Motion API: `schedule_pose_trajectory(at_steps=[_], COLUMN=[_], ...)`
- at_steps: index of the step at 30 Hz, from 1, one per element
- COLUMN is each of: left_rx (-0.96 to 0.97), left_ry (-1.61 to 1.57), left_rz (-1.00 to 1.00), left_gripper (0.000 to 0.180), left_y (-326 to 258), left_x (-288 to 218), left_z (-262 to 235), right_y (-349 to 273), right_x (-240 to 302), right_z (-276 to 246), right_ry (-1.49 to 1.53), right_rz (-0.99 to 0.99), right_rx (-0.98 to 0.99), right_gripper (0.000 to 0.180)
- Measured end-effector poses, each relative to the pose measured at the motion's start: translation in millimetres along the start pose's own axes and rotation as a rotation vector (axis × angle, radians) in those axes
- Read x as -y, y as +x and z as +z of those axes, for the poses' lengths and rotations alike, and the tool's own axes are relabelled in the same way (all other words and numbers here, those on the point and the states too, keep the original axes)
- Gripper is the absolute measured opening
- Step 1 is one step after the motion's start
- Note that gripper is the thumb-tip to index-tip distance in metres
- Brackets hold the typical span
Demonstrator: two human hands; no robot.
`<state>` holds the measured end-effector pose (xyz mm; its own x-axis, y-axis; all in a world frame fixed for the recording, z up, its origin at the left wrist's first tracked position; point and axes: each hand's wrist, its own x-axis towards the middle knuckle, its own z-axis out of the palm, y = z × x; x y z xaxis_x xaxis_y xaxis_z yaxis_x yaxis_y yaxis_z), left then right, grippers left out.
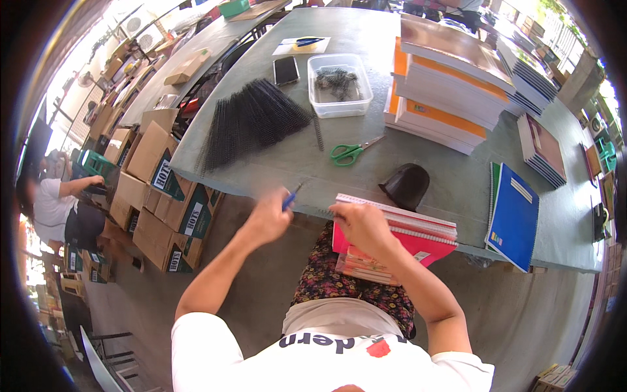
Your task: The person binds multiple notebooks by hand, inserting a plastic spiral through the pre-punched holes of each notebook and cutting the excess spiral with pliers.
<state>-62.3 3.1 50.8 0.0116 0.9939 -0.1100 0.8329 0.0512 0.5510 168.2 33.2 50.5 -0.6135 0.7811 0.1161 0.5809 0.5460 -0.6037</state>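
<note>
Pink notebooks (424,242) at the near edge of the table (457,186), on the person's side. The covers are bright pink; along the upper margin, pale page edges and rows of white, fine-toothed binding form layered bands. The stack slants toward the lap, its lower part projecting past the table edge. Clock directions are taken from this stack, with 12 toward the top of the view. The right hand (361,225) lies at its 10 o'clock corner, grip bent over the bound edge. The left hand (268,213), motion-blurred, is at 9 o'clock, apart from the stack, its grip closed around a blue-handled tool (289,200) whose narrow tip points to 1 o'clock. A dark domed object (406,187) sits at 12; green-handled scissors (347,154) at 11; black binding coils (251,117) at 10; blue notebooks (516,215) at 3.
</note>
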Motion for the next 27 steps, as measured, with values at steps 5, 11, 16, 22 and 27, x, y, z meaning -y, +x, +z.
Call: schedule_pose_trajectory(at_steps=[5, 11, 16, 22, 27], left_rx=[0.457, 0.482, 0.462, 0.198, 0.702], left_ry=[-0.816, -0.741, -0.672, -0.161, -1.202], left_rz=[-0.342, -0.258, -0.328, -0.017, -0.497], left_gripper=[0.027, 0.035, 0.028, 0.024, 0.032], left_y=[-42.2, -36.6, -26.4, -32.1, -39.3], left_x=[-42.5, -40.0, -52.8, -40.0, -54.8], left_z=[19.6, 33.7, 30.7, 37.6, 23.7], right_y=[4.4, 6.3, 1.8, 0.9, -2.0], right_x=[-6.5, -4.3, -13.4, -15.3, -13.0], right_z=[0.3, -6.3, 0.7, 2.3, 2.4], right_ry=[0.095, 0.339, 0.262, 0.304, 0.294], right_rz=[0.065, 0.083, -0.143, -0.053, 0.000], right_rx=[-0.008, -0.016, -0.006, -0.119, -0.168], right_gripper=[0.022, 0.030, 0.033, 0.024, 0.013])
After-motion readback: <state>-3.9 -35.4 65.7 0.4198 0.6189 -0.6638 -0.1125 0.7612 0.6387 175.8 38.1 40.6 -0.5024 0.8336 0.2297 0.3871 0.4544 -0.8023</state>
